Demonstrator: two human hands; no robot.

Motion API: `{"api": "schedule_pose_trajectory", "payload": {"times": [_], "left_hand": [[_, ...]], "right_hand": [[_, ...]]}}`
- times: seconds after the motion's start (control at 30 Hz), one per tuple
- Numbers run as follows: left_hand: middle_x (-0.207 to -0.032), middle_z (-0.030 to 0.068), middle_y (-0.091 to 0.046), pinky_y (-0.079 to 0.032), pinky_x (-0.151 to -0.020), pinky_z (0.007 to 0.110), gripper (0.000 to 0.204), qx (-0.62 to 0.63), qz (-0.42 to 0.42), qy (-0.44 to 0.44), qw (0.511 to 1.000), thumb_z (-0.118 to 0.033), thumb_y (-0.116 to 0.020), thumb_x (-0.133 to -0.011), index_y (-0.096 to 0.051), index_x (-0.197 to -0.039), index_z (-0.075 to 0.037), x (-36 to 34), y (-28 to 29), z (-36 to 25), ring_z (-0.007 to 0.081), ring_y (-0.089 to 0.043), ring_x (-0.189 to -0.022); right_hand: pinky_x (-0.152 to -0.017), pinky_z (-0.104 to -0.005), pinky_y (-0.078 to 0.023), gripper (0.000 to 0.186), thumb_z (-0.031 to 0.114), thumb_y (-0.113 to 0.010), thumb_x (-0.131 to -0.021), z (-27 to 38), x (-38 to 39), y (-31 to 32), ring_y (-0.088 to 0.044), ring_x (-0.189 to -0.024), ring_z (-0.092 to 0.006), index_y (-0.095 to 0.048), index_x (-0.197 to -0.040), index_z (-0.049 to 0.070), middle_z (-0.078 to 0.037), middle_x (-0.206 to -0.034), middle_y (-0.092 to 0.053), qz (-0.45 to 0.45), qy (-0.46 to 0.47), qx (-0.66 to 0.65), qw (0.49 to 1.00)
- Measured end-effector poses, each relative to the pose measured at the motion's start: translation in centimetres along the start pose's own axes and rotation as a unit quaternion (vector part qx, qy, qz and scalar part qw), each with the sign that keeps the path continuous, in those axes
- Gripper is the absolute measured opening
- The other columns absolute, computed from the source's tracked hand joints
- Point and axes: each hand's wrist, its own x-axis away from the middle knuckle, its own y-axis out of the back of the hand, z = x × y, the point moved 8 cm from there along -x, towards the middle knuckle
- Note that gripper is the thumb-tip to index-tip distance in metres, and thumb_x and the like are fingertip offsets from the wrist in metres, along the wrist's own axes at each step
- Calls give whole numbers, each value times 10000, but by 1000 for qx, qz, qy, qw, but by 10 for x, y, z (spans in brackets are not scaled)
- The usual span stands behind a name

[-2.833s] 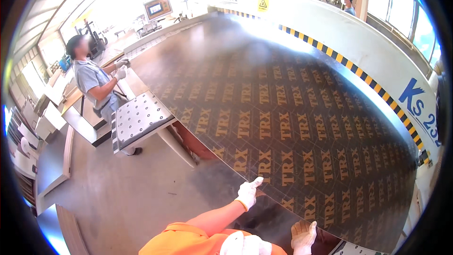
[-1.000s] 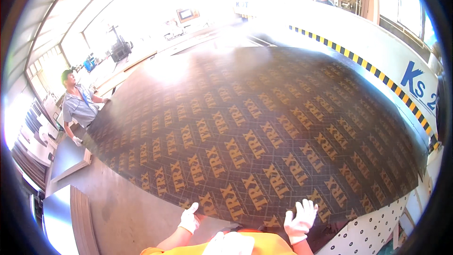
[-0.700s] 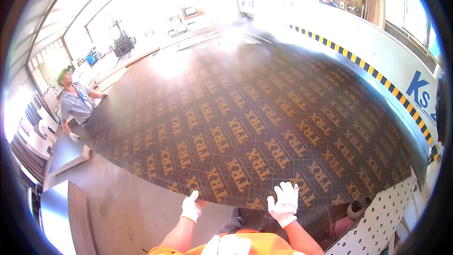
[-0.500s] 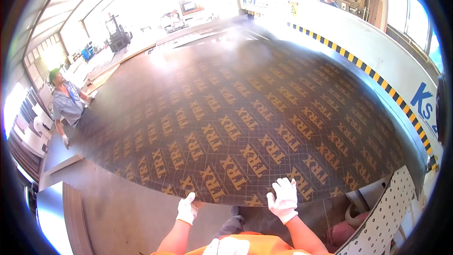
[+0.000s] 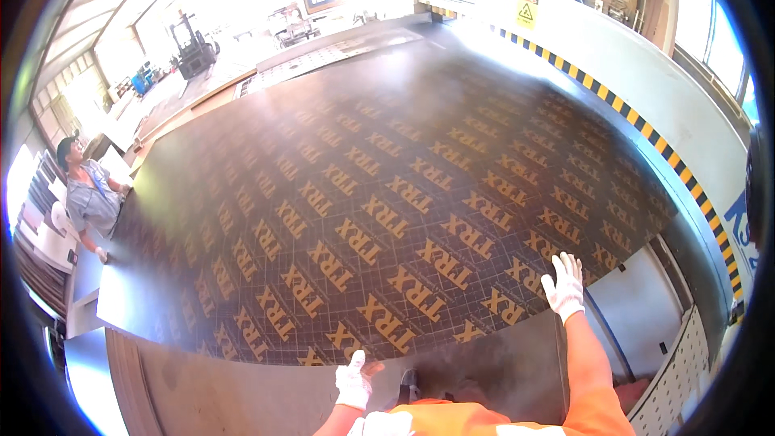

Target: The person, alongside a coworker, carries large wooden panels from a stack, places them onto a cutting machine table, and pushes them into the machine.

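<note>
A large dark brown panel point(image 5: 379, 218) with repeated gold printing lies in front of me. At its near edge my left hand point(image 5: 353, 383), in a white glove, grips the rim with the thumb uppermost and the fingers lower, partly hidden. My right hand point(image 5: 565, 287), gloved too, is open with its fingers spread at the panel's near right edge. Whether its palm presses on the surface I cannot tell.
A co-worker point(image 5: 93, 190) stands at the panel's left end. A white machine beam point(image 5: 630, 73) with a yellow-black striped edge point(image 5: 622, 109) runs along the right. Stacked boards point(image 5: 129, 379) stand at lower left, a dotted table point(image 5: 674, 379) at lower right. A forklift point(image 5: 192, 48) is farther back.
The panel has shifted left and turned slightly, uncovering a grey surface at its right. My right hand has moved right and forward, with its fingers spreading. My left hand stays by the near edge.
</note>
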Motion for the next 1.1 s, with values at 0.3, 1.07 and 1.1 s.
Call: {"api": "schedule_pose_trajectory", "payload": {"times": [0.3, 1.07, 1.1], "left_hand": [[-982, 217, -699, -667, -693, 570, 250, 75, -9, -70, 995, -67, -795, -941, -631, -1077, 63, -19, -67, 15, 390, -718, -787], [-1389, 321, -558, -290, -1203, 682, 914, -753, 121, -533, 367, -692, -687, -863, -582, -1358, 69, 16, -495, 112, 541, -484, -1335], [-1383, 319, -559, -292, -1200, 680, 895, -750, 117, -531, 376, -675, -685, -873, -581, -1360, 69, 12, -498, 108, 540, -486, -1331]], "right_hand": [[-1345, -555, -144, 711, 476, -584, -1018, -12, -121, -41, -337, -1578, -429, -536, -1542, -2, -251, -1653, -445, 38, 94, 34, 994], [-1336, -550, -198, 652, 421, -676, -967, -123, -340, -118, -424, -1533, -405, -618, -1461, 0, -228, -1583, -534, 38, 222, -79, 971], [-1336, -550, -198, 652, 421, -676, -967, -121, -348, -124, -424, -1533, -405, -618, -1461, 0, -228, -1583, -534, 38, 221, -78, 971]]}}
